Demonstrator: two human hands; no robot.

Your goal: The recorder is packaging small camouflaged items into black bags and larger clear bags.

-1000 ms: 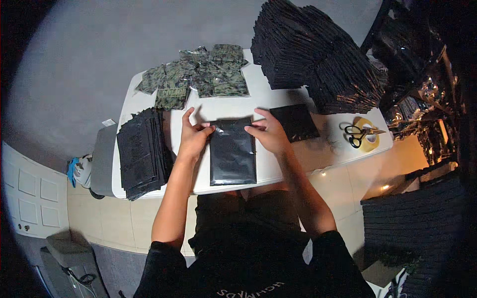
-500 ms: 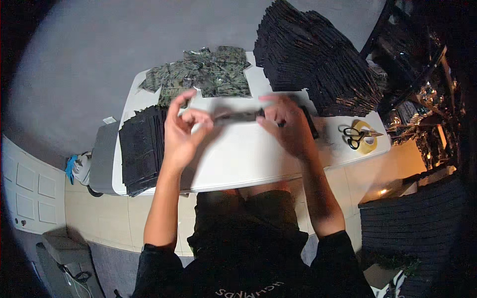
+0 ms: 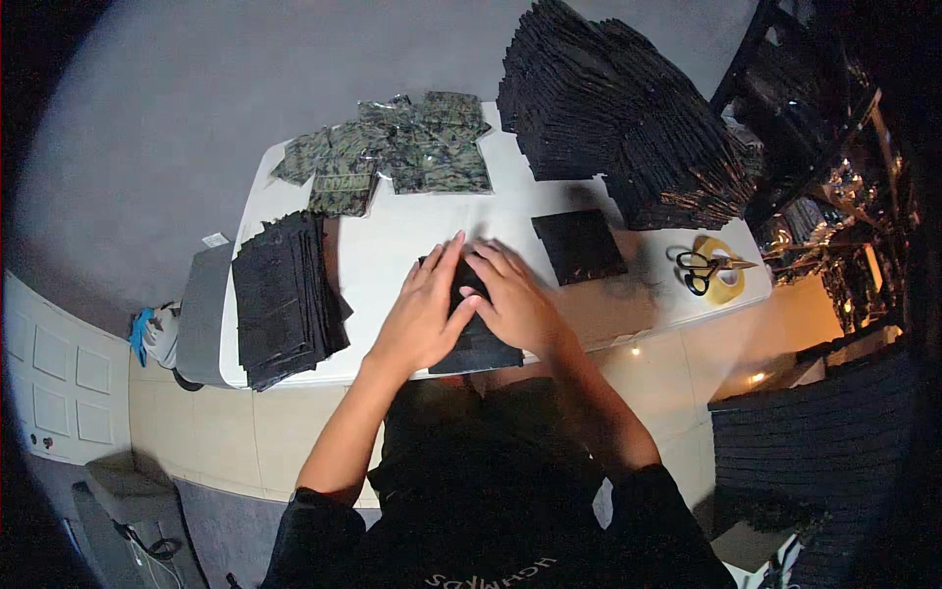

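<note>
A flat black piece [image 3: 479, 355], seemingly cloth, lies at the table's front edge in front of me. My left hand [image 3: 420, 312] rests flat on it, fingers stretched forward. Beside it my right hand [image 3: 518, 306] presses on the same piece, its fingers spread, and the two thumbs meet near the middle. Both hands cover much of the piece, so its full outline is hidden. A single black square piece [image 3: 579, 247] lies to the right of my right hand. Left of my left hand stands a stack of similar black pieces [image 3: 280, 299], slightly fanned.
Camouflage packets [image 3: 442, 162] in clear wrapping lie at the back of the white table [image 3: 392, 221]. A tall leaning pile of black pieces [image 3: 589, 98] fills the back right. Black-handled scissors [image 3: 697, 280] lie on a yellow tape roll [image 3: 728, 290] near the right edge.
The black piece, held up edge-on between both hands before, now lies on the table nearer to me. My hands have come down and together, opening flat on it.
</note>
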